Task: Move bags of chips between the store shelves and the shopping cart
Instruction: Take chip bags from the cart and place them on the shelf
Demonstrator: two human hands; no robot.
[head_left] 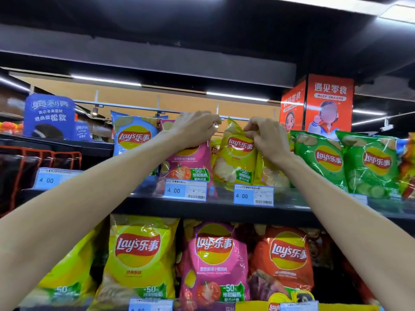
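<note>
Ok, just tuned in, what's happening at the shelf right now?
A person is reaching up to the upper shelf with both hands. The left hand grips the top of a pink bag, and the right hand pinches the top of a yellow bag next to it. Both bags still sit on the shelf among the others. No cart is in view.

On the upper shelf (224,207), which is black, stand a light-blue bag (132,135), a pink bag (190,164) with a red tomato, a yellow bag (235,158) and two green bags (325,160). Each bears a red-and-yellow logo. The price tags (185,190) are blue and white, the sign (329,102) orange-red.
</note>
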